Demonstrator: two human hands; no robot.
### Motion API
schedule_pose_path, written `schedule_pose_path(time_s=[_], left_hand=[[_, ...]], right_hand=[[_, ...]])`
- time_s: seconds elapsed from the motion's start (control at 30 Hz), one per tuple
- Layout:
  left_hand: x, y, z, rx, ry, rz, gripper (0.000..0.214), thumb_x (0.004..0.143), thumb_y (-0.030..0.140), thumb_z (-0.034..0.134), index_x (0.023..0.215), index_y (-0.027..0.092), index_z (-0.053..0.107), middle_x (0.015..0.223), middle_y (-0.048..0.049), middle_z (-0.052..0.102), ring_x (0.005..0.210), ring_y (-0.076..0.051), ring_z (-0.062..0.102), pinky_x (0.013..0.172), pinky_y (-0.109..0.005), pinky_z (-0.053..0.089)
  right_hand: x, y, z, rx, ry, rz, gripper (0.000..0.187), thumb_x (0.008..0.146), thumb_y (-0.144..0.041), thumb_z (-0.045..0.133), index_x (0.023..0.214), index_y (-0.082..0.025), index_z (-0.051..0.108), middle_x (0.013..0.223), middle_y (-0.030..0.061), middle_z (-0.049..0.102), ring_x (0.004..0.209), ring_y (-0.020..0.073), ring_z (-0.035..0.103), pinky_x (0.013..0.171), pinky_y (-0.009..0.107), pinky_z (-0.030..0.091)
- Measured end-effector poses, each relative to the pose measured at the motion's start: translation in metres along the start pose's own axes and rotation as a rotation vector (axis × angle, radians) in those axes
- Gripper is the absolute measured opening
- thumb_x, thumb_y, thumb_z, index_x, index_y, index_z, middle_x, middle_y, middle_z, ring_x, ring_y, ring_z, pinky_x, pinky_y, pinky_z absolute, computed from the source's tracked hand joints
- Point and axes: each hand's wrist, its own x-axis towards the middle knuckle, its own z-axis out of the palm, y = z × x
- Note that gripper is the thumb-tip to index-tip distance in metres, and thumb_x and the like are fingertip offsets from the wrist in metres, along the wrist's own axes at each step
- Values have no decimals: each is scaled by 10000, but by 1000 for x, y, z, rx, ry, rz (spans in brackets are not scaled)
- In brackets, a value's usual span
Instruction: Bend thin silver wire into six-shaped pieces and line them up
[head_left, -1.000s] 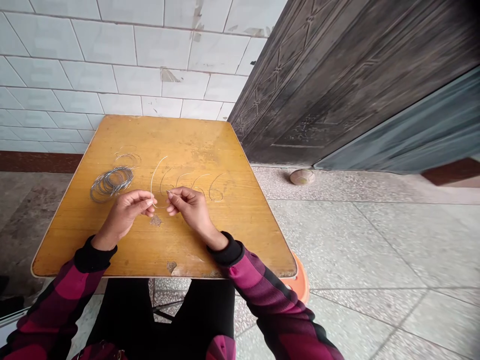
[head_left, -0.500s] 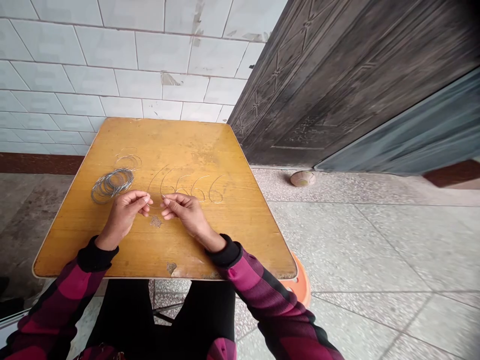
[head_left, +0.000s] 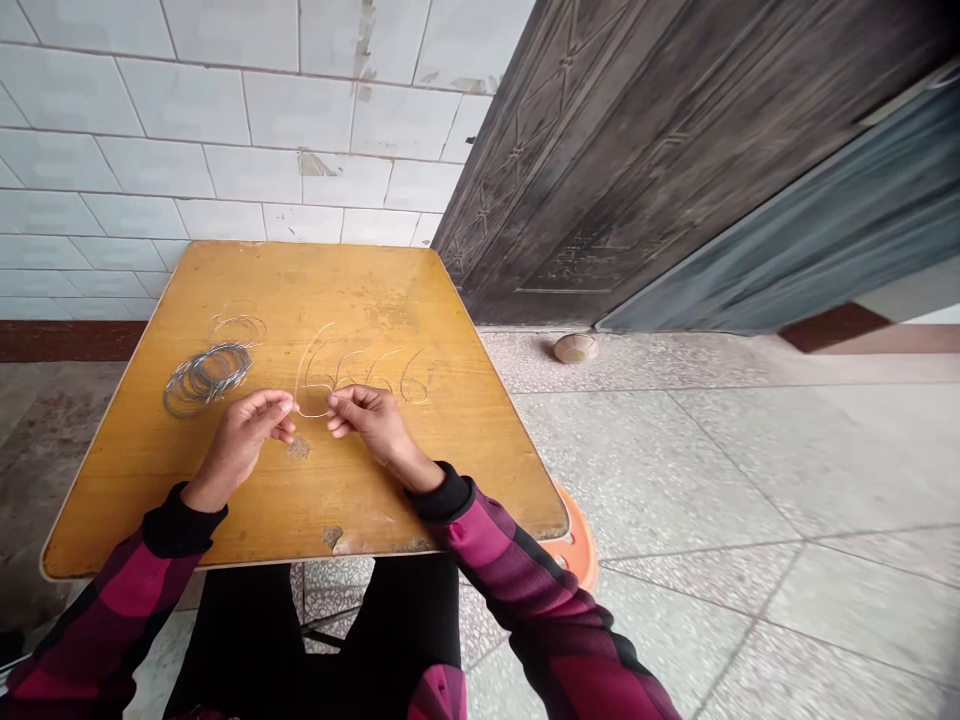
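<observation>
A thin curved wire (head_left: 313, 415) is stretched between my two hands above the wooden table (head_left: 450, 460). My left hand (head_left: 251, 430) pinches it at the left side, fingers closed. My right hand (head_left: 367, 420) pinches its other side, thumb against forefinger. One end of the wire rises in an arc beyond my hands. Behind and right of my right hand lie several wires bent into a shape like a 6, such as the rightmost bent wire (head_left: 414, 400). A coil of grey wire (head_left: 208, 378) rests left of my left hand.
Loose curved wire pieces (head_left: 244, 322) lie behind the coil. A white tiled wall (head_left: 225, 180) stands at the table's far edge, with a dark carved door (head_left: 570, 200) to the right. An orange stool (head_left: 574, 545) shows under the right corner. A roundish object (head_left: 576, 347) sits on the floor.
The view has shifted, so the table appears farther left. Between my hands, the wire now shows as a clearer U-shaped curve, and my hands look slightly farther apart. Both still pinch it.
</observation>
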Motion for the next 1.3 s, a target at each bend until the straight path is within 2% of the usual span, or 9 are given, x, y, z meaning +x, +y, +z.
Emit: schedule_pose_path(time_s=[0.1, 0.3, 0.43, 0.57, 0.87, 1.0, 1.1, 1.2, 1.3], left_hand=[[-1, -2, -2, 51, -22, -11, 331, 682, 413, 789, 844, 139, 699, 815, -53, 705, 606, -125, 614, 538, -253, 530], [-5, -6, -7, 135, -99, -6, 276, 735, 400, 753, 870, 162, 714, 743, -31, 698, 614, -138, 634, 581, -267, 548], [-6, -7, -6, 154, -116, -3, 268, 731, 392, 749, 869, 165, 716, 731, -25, 694, 615, -141, 636, 587, -271, 550], [-4, -7, -5, 171, -122, -12, 286, 714, 405, 748, 850, 156, 711, 682, -23, 679, 600, -147, 630, 581, -280, 546], [-5, -7, -6, 257, -170, 10, 301, 751, 428, 703, 872, 152, 694, 670, -15, 670, 573, -143, 624, 600, -280, 506], [-4, -7, -8, 277, -192, 15, 301, 769, 437, 686, 881, 158, 690, 688, -14, 670, 586, -143, 626, 611, -279, 497], [-4, -6, -9, 305, -197, 35, 293, 784, 436, 670, 879, 160, 690, 694, -16, 667, 597, -142, 622, 618, -277, 492], [-4, -3, -8, 354, -152, 78, 282, 795, 429, 646, 874, 160, 684, 679, -13, 659, 577, -134, 605, 602, -272, 484], [-3, 3, -7, 444, -145, 143, 262, 782, 405, 630, 864, 161, 674, 668, -14, 650, 565, -136, 591, 569, -268, 483]], right_hand=[[-8, -10, -37, -73, 110, -28, 394, 648, -494, 811, 763, -146, 666, 601, -10, 675, 491, 85, 622, 506, 198, 532], [-32, -26, -144, -251, 471, -14, 323, 644, -410, 827, 680, -140, 654, 575, 9, 665, 475, 99, 613, 493, 212, 529], [-34, -29, -180, -366, 632, 108, 176, 737, -221, 763, 640, -143, 640, 523, 9, 649, 459, 96, 612, 482, 189, 532], [-26, -27, -186, -380, 642, 158, 142, 756, -111, 724, 638, -135, 649, 524, 21, 662, 444, 92, 612, 452, 169, 531], [-22, -26, -189, -410, 653, 164, 60, 773, -97, 704, 734, -125, 667, 558, 23, 673, 466, 92, 632, 461, 156, 546], [-24, -27, -194, -541, 648, 128, 23, 775, -124, 682, 793, -110, 683, 576, 27, 673, 486, 108, 643, 482, 187, 554], [-31, -30, -196, -747, 716, 68, 160, 783, -179, 662, 911, -93, 704, 599, 37, 680, 517, 141, 667, 518, 235, 562], [-41, -32, -181, -945, 711, -28, 272, 803, -268, 644, 1005, -99, 715, 593, 41, 680, 545, 180, 684, 558, 283, 555], [-51, -31, -141, -953, 526, -207, 309, 844, -362, 615, 1004, -119, 717, 687, 68, 713, 572, 183, 687, 567, 290, 540]])
